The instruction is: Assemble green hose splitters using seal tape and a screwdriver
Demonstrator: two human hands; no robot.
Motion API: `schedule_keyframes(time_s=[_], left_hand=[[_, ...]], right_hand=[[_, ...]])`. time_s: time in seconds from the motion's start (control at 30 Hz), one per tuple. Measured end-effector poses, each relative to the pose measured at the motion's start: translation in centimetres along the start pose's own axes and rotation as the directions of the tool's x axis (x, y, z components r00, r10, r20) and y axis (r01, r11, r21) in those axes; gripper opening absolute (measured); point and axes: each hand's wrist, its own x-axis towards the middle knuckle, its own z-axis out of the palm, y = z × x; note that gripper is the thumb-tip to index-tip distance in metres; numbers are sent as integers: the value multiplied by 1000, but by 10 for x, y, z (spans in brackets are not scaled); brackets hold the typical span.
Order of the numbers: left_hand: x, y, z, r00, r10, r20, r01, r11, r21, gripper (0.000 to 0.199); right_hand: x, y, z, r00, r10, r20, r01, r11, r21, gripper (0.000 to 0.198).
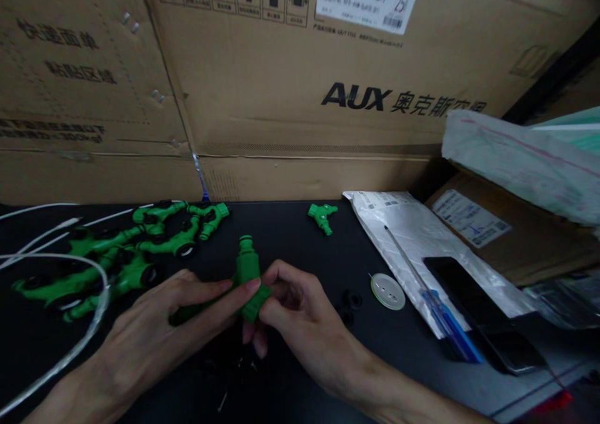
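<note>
Reads "AUX" beside Chinese characters [422, 104] on large cardboard box [272, 92], "KFR-46G/BpR3AES1(B1)" and "25" on its white label [367, 3]. Stands directly behind black tabletop [284, 233]. Holding green splitter [247, 266] above tabletop: clasped in left hand [157, 321], pinched at side by right hand [312, 318].

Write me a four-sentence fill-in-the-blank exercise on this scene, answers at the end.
1. The left hand and right hand both touch a plastic fitting coloured ____.
2. In big black Latin letters, the cardboard box reads ____.
3. In the picture, the black phone lies to the ____ of the screwdriver.
4. Several more fittings lie grouped toward the picture's ____ edge.

Answers: green; AUX; right; left.
</note>
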Motion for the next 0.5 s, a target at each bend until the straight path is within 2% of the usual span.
schedule_keyframes(time_s=[0.1,0.27,0.43,0.5], left_hand=[[-2,-2,1,993,43,113,-49,998,50,40],[-3,0,3,974,-72,217,78,997,-19,29],[-6,-4,3,994,81,73,-85,995,50,39],[-8,-5,5,997,78,-1,-78,996,47,34]], right_hand=[[-1,0,1,1000,4,-17,-4,1000,-2,34],[-1,0,2,999,9,-34,-10,1000,-14,40],[-2,-1,2,999,15,-32,-15,1000,-18,45],[-3,-2,2,999,24,-37,-25,1000,-18,43]])
